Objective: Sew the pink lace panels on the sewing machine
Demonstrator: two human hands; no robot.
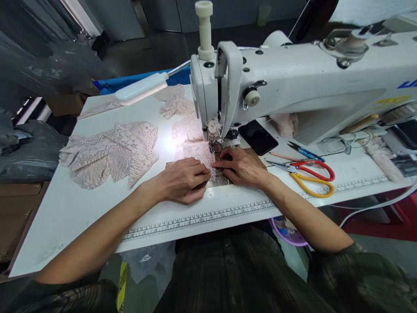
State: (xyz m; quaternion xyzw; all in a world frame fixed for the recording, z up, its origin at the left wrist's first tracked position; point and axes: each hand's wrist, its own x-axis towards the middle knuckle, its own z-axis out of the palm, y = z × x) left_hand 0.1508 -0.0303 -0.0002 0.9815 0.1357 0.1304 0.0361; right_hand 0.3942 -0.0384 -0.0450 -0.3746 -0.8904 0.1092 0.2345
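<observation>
Pale pink lace fabric (192,132) lies under the needle area of a white sewing machine (276,82). My left hand (184,179) rests on the lace left of the presser foot, its fingers bent and close together, pressing on the cloth. Right of the foot, my right hand (241,166) has its index finger stretched out to the lace edge, near the metal needle plate (218,179). Its thumb and other fingers are spread beside the foot. The fingertips of both hands nearly meet at the lace.
More lace pieces (112,152) lie on the white table (81,217) at the left. A lamp (141,88) hangs over it. Right of my right hand are a black phone (258,137), red-and-yellow scissors (312,178) and blue snips (306,152). A purple basket (289,234) stands below the edge.
</observation>
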